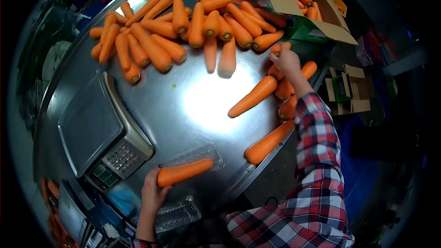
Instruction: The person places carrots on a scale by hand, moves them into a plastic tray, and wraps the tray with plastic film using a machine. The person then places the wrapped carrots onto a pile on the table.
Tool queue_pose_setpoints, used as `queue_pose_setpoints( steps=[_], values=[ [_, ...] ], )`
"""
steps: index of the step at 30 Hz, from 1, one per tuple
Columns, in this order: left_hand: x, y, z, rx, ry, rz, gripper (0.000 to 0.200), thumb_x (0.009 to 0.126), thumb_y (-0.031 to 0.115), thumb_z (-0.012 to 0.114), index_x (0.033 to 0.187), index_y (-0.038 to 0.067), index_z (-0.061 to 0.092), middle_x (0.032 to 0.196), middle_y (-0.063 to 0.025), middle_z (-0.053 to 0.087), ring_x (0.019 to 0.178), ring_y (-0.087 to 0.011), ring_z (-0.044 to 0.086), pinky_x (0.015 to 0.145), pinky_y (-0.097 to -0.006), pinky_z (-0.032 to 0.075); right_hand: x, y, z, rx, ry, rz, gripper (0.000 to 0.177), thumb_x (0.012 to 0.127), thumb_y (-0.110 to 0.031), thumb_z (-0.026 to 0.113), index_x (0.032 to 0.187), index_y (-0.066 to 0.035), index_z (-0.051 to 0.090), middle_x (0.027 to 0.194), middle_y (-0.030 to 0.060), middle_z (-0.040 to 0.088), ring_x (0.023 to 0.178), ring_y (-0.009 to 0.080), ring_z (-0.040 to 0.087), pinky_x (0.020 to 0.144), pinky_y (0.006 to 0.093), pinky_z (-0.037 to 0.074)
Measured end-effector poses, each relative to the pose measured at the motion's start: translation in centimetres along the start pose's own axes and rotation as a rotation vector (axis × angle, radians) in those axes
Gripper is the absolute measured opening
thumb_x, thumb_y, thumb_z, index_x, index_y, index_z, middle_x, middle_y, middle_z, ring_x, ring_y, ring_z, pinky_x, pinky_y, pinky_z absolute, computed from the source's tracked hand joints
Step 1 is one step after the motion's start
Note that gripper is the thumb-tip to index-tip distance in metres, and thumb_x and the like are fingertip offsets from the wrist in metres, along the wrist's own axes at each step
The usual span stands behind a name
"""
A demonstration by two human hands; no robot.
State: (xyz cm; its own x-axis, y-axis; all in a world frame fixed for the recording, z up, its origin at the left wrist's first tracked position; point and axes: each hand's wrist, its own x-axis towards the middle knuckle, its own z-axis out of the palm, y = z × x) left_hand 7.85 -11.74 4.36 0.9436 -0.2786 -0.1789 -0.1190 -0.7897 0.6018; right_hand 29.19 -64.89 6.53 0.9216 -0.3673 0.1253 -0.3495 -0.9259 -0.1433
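Observation:
My left hand (151, 190) is closed around the thick end of a carrot (186, 171), low over the front of the metal table. Under that carrot lies a clear plastic tray (212, 152), partly covered by it. A second clear tray (179, 215) is beside my left wrist. At the table's right side, my right hand (286, 59) has its fingers closed on another carrot (281, 47), mostly hidden by the hand. Several carrots lie around my right forearm, one pointing inward (253, 96) and one at the edge (268, 143).
A large pile of carrots (154, 48) spreads along the back of the metal table (170, 105). A digital scale (108, 133) stands at left. An open cardboard box (330, 4) with carrots is at the back right. Smaller open boxes (351, 87) sit beyond the right edge.

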Motion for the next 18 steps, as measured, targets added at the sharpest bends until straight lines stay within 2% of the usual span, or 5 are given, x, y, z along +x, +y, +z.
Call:
queue_pose_setpoints(
  steps=[5,7,10,14,18],
  values=[
    [0.2,-0.3,-0.2,-0.033,0.021,0.025,0.07,0.054,0.005,0.081,0.119,0.007,0.053,0.118,-0.0151,0.05,0.108,-0.0364,0.051,0.092,-0.0402,0.044,-10.0,1.7,-6.3,1.473,-0.242,0.134,0.068,0.08,-0.033,0.058,0.137,-0.005,0.033,0.11,0.0158,0.056,0.09,0.023,0.062,0.077,0.0335,0.052],
    [0.2,-1.0,0.1,-0.006,0.05,0.089,0.071,0.054,0.005,0.081,0.119,0.007,0.053,0.118,-0.0153,0.05,0.107,-0.0361,0.051,0.092,-0.0401,0.044,-15.1,1.4,-6.2,1.898,-0.413,0.021,0.069,0.079,-0.026,0.059,0.139,-0.009,0.029,0.122,0.0185,0.047,0.101,0.0276,0.056,0.084,0.0354,0.049],
    [0.7,-1.1,-0.1,0.007,0.05,0.137,0.067,0.057,0.009,0.08,0.118,0.008,0.053,0.116,-0.0153,0.052,0.109,-0.0347,0.05,0.091,-0.0395,0.044,-19.9,-1.9,-5.2,1.98,-0.495,0.231,0.061,0.078,-0.033,0.06,0.131,-0.011,0.037,0.11,0.0169,0.053,0.086,0.0251,0.059,0.074,0.0318,0.051],
    [-0.2,-2.2,-0.7,0.027,0.041,0.159,0.062,0.06,0.012,0.079,0.117,0.009,0.055,0.119,-0.0122,0.051,0.117,-0.0339,0.045,0.097,-0.0398,0.04,-25.1,-7.4,-3.2,1.76,-0.716,0.242,0.049,0.083,-0.045,0.053,0.117,-0.01,0.043,0.089,0.0128,0.058,0.056,0.0184,0.056,0.049,0.0265,0.048],
    [-0.3,-1.8,-0.5,-0.007,0.056,0.123,0.062,0.061,0.012,0.078,0.118,0.01,0.055,0.125,-0.0115,0.048,0.124,-0.0343,0.038,0.102,-0.0415,0.036,-28.2,-11.8,-1.6,1.633,-0.918,0.265,0.039,0.088,-0.038,0.047,0.111,-0.006,0.042,0.083,0.012,0.058,0.055,0.0181,0.059,0.044,0.0244,0.048]
  ],
)
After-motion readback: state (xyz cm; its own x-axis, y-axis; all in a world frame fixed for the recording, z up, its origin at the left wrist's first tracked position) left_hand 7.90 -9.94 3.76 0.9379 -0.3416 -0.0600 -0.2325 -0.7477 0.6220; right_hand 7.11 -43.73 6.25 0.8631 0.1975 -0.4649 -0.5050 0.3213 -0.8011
